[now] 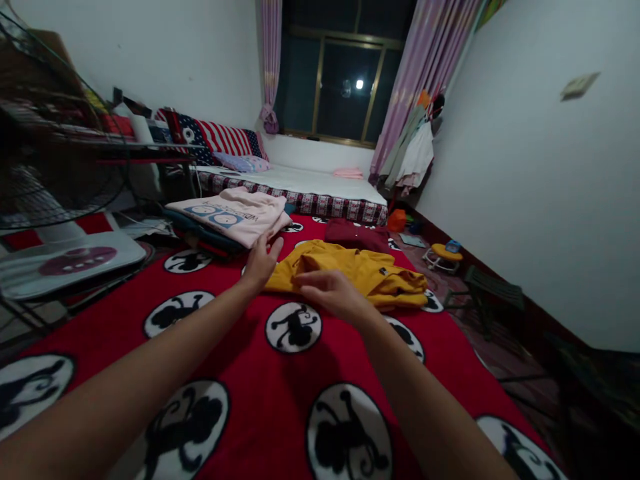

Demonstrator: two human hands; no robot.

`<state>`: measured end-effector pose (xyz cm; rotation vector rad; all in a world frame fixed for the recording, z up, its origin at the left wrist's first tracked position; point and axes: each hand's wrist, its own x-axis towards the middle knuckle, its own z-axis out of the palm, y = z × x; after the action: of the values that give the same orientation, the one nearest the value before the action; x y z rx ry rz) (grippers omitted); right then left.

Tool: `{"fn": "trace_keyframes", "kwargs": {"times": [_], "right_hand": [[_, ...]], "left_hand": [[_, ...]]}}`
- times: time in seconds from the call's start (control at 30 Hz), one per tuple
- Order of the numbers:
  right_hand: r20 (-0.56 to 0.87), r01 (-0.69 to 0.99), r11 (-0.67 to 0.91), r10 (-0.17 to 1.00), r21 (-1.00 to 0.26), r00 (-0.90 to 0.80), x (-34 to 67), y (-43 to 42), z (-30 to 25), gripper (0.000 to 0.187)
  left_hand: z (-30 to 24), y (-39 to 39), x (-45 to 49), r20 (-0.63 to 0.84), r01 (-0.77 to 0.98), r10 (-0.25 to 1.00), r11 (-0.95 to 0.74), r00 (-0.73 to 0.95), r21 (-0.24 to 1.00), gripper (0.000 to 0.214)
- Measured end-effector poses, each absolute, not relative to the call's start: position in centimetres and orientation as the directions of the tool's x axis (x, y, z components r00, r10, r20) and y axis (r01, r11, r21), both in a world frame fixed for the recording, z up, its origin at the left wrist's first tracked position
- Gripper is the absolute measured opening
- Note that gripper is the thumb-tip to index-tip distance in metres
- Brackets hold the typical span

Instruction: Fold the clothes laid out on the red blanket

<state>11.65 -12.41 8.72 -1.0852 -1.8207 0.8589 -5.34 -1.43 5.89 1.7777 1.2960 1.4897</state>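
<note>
A yellow garment [345,263] lies loosely bunched on a red blanket [240,347] printed with black figures in white ovals. My left hand [261,263] is at its left end, beside a folded pale pink garment [250,212] with lettering, on top of a pile of darker clothes [193,230]. The fingers of that hand are apart and hold nothing. Over the near edge of the yellow garment is my right hand [334,292], fingers stretched to the left and thumb apart. Whether it touches the cloth I cannot tell.
Behind the yellow garment lies a dark red folded garment [356,233]. A second bed [300,179] stands below the window. At left are a fan [55,180] and a white chair [75,260]; at right, a yellow stool [445,253] and a dark folding stool [493,290].
</note>
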Motion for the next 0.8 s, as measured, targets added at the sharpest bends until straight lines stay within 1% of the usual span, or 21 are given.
{"fn": "trace_keyframes", "kwargs": {"times": [0.03, 0.07, 0.1, 0.13, 0.17, 0.2, 0.23, 0.27, 0.3, 0.33, 0.37, 0.43, 0.5, 0.57, 0.63, 0.67, 0.73, 0.8], "right_hand": [[0.269, 0.329, 0.353, 0.923, -0.876, -0.273, 12.1, -13.2, 8.2, 0.025], [0.268, 0.321, 0.328, 0.939, -0.888, -0.215, 12.9, -14.0, 7.8, 0.025], [0.299, 0.337, 0.325, 0.946, -0.884, -0.128, 13.9, -14.5, 7.4, 0.025], [0.360, 0.387, 0.338, 0.933, -0.858, -0.018, 15.3, -14.8, 7.0, 0.026], [0.441, 0.473, 0.352, 0.893, -0.808, 0.087, 16.9, -14.7, 6.7, 0.025], [0.529, 0.593, 0.346, 0.833, -0.727, 0.163, 18.7, -14.4, 6.4, 0.024], [0.593, 0.715, 0.304, 0.782, -0.630, 0.191, 20.6, -13.9, 6.0, 0.024], [0.627, 0.807, 0.239, 0.754, -0.540, 0.196, 22.6, -13.2, 5.6, 0.029], [0.620, 0.865, 0.166, 0.760, -0.473, 0.194, 24.5, -12.5, 5.2, 0.041], [0.597, 0.896, 0.093, 0.775, -0.433, 0.208, 26.4, -11.8, 4.6, 0.056], [0.567, 0.912, 0.032, 0.792, -0.408, 0.226, 28.0, -11.1, 4.0, 0.069], [0.513, 0.918, -0.062, 0.813, -0.392, 0.274, 30.6, -10.2, 2.7, 0.090], [0.472, 0.913, -0.099, 0.831, -0.395, 0.294, 32.2, -9.7, 1.5, 0.102], [0.432, 0.917, -0.089, 0.862, -0.390, 0.267, 32.7, -9.6, 0.9, 0.107], [0.397, 0.931, -0.078, 0.890, -0.357, 0.226, 32.5, -9.8, 1.1, 0.104], [0.376, 0.941, -0.084, 0.902, -0.329, 0.212, 32.2, -10.0, 1.4, 0.099], [0.298, 0.958, -0.107, 0.936, -0.266, 0.187, 31.5, -10.6, 2.4, 0.079], [0.202, 0.964, -0.135, 0.962, -0.228, 0.182, 31.0, -11.6, 3.6, 0.050]], "left_hand": [[5.3, -2.2, -5.5, 0.541, 0.421, 0.840, -0.502, 0.032, 0.755, 0.060], [4.7, -3.0, -5.5, 0.576, 0.476, 0.807, -0.560, 0.128, 0.678, 0.065], [4.3, -3.8, -5.2, 0.585, 0.519, 0.777, -0.608, 0.233, 0.601, 0.071], [4.0, -4.4, -4.8, 0.574, 0.551, 0.749, -0.647, 0.330, 0.527, 0.077], [3.8, -4.9, -4.3, 0.554, 0.569, 0.723, -0.679, 0.412, 0.463, 0.084], [3.6, -5.3, -3.7, 0.532, 0.576, 0.700, -0.706, 0.476, 0.413, 0.091], [3.4, -5.4, -3.1, 0.509, 0.573, 0.680, -0.727, 0.527, 0.378, 0.096], [3.3, -5.3, -2.5, 0.488, 0.564, 0.664, -0.744, 0.566, 0.359, 0.099], [3.2, -5.2, -2.0, 0.470, 0.552, 0.653, -0.756, 0.594, 0.352, 0.099], [3.1, -4.9, -1.5, 0.455, 0.543, 0.645, -0.763, 0.613, 0.351, 0.094], [3.0, -4.5, -1.1, 0.442, 0.539, 0.642, -0.766, 0.626, 0.350, 0.085], [2.7, -3.7, -0.6, 0.418, 0.554, 0.646, -0.763, 0.639, 0.333, 0.059], [2.4, -3.3, -0.5, 0.387, 0.593, 0.662, -0.748, 0.642, 0.298, 0.039], [2.2, -3.3, -0.7, 0.359, 0.628, 0.677, -0.734, 0.643, 0.259, 0.029], [2.1, -3.8, -1.0, 0.353, 0.642, 0.690, -0.721, 0.632, 0.261, 0.028], [2.2, -4.2, -1.2, 0.357, 0.637, 0.697, -0.715, 0.622, 0.287, 0.032], [2.6, -5.0, -1.6, 0.382, 0.601, 0.711, -0.703, 0.590, 0.380, 0.047], [3.5, -5.6, -2.4, 0.381, 0.551, 0.720, -0.691, 0.579, 0.468, 0.063]]}}
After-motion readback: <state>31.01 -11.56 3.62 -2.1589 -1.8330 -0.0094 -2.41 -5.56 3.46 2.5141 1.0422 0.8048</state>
